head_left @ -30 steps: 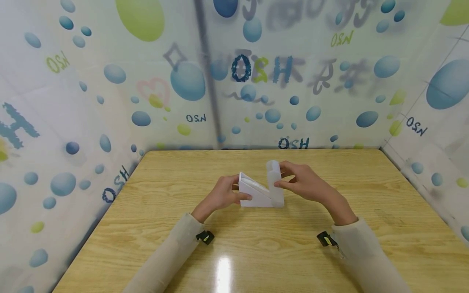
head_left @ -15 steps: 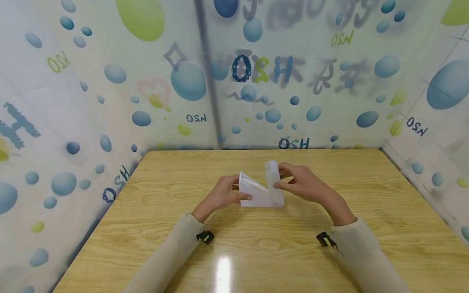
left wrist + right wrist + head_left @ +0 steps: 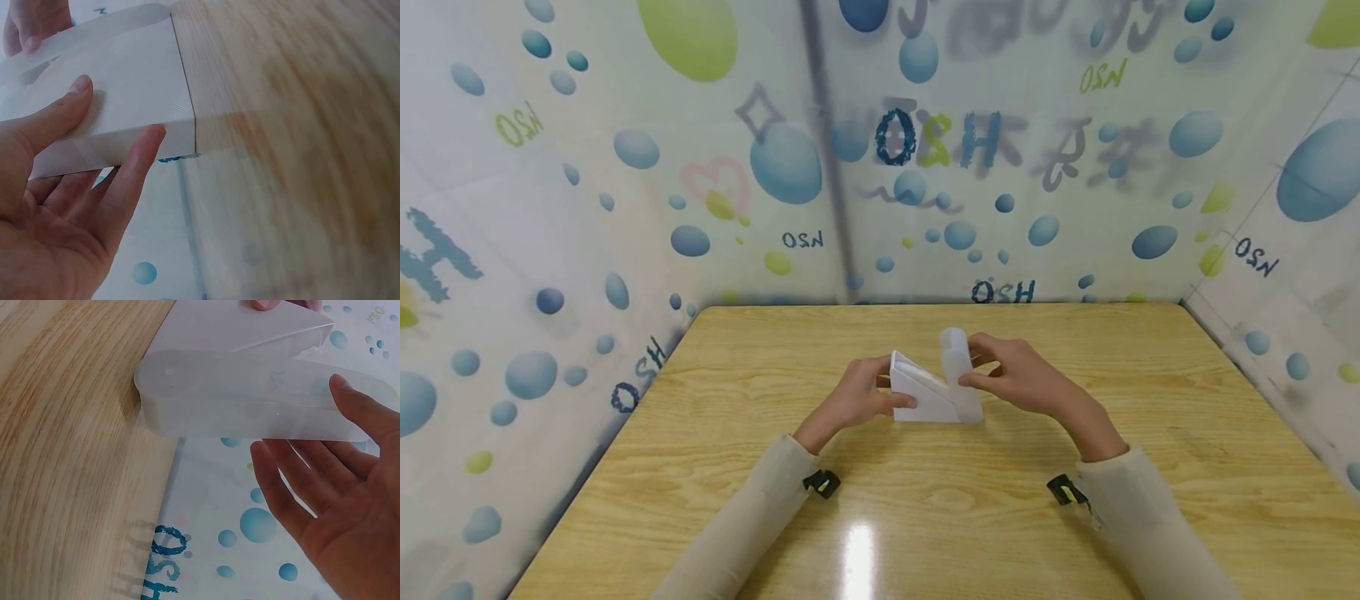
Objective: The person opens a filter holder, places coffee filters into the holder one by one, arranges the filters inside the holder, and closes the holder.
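Observation:
A white box (image 3: 921,398) with a slanted top stands on the table, and something pale shows along its sloped opening. My left hand (image 3: 853,396) grips its left end, thumb on the near face. At the box's lower right end sits a long translucent cover (image 3: 955,358) with rounded ends. It rises steeply and leans slightly left. My right hand (image 3: 1026,375) pinches the cover between thumb and fingers, higher up. The right wrist view shows the cover's lower end overlapping the box, with a small round mark there; whether it is hinged I cannot tell.
The wooden table (image 3: 775,367) reaches back to a patterned wall sheet (image 3: 1037,167), with more sheeting at both sides. Small black devices are strapped near both cuffs. A bright light reflection (image 3: 859,558) lies on the near tabletop.
The translucent cover has tilted a little to the left, toward the box, and my right hand has shifted slightly left with it. My left hand and the box have stayed put.

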Demonstrator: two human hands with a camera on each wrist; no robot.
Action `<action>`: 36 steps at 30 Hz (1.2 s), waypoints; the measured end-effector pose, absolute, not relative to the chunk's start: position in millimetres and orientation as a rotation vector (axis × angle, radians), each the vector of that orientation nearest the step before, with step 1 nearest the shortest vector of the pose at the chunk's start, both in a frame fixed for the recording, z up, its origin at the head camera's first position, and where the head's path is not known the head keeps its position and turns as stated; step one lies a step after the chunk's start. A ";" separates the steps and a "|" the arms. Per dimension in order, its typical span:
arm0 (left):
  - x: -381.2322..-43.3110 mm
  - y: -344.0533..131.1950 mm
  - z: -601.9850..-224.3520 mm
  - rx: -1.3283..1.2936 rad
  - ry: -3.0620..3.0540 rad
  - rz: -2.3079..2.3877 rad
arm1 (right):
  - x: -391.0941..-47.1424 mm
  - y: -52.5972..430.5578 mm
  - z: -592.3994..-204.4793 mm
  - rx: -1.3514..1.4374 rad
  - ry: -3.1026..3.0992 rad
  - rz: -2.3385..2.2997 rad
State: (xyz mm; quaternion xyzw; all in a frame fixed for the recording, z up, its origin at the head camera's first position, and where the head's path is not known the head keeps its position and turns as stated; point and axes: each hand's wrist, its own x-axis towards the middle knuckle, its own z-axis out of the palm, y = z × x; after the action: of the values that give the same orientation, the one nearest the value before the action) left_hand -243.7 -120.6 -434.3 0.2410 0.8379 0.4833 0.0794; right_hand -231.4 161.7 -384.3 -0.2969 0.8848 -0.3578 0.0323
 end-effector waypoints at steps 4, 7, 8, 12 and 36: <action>-244.5 -120.2 -434.7 0.723 2.507 1.443 | -232.0 161.5 -385.6 -0.912 2.720 -1.100; -243.9 -120.6 -434.5 0.724 2.500 1.445 | -232.5 160.7 -387.0 -0.910 2.712 -1.100; -243.6 -120.8 -434.4 0.725 2.498 1.447 | -232.7 160.4 -387.5 -0.910 2.709 -1.100; -243.0 -121.1 -434.6 0.722 2.494 1.451 | -232.9 158.8 -388.7 -0.910 2.706 -1.094; -244.0 -121.7 -435.5 0.737 2.498 1.454 | -232.2 154.9 -391.5 -0.903 2.705 -1.045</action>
State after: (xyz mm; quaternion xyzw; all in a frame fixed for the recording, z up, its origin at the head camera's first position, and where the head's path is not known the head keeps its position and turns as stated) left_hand -244.0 -121.7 -435.5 0.2463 0.8348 0.4859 0.0794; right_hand -232.2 154.9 -391.5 -0.2968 0.8894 -0.3437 0.0521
